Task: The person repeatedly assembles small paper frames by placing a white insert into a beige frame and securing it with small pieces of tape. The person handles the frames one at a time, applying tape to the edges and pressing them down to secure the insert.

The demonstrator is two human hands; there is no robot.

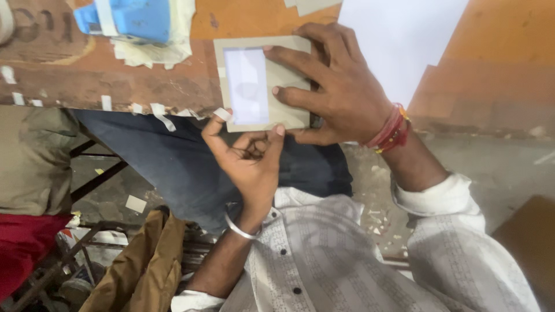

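Grey card forms the small frame (pixel 283 81) under inspection, a flat rectangle with a pale window set toward one side. Right hand (pixel 341 86) lies flat on top of it, fingers spread and extended, fingertips (pixel 276 91) pressing the card beside the window; nothing is gripped, the palm simply pins the frame to the table (pixel 173 86). Red and orange threads (pixel 392 128) circle that wrist. Left hand (pixel 248 156) sits just below the frame's near edge, palm up and half curled, thumb and forefinger pinched on a short strip of white tape (pixel 222 114) that touches the frame's lower corner. A metal bangle (pixel 240 230) rides on that wrist.

Beyond the fingers of the right hand, a white sheet (pixel 399 40) lies on the worn brown table, touching or just beside the frame; contact cannot be confirmed. Further out past the left hand, more tape strips (pixel 159 112) hang along the table edge, and a blue object (pixel 130 20) rests on pale paper well apart from the frame. Below both hands are dark blue trousers (pixel 173 162) and a white patterned shirt (pixel 347 260). Brown cloth (pixel 144 260) and red cloth (pixel 23 242) lie off to the left hand's side
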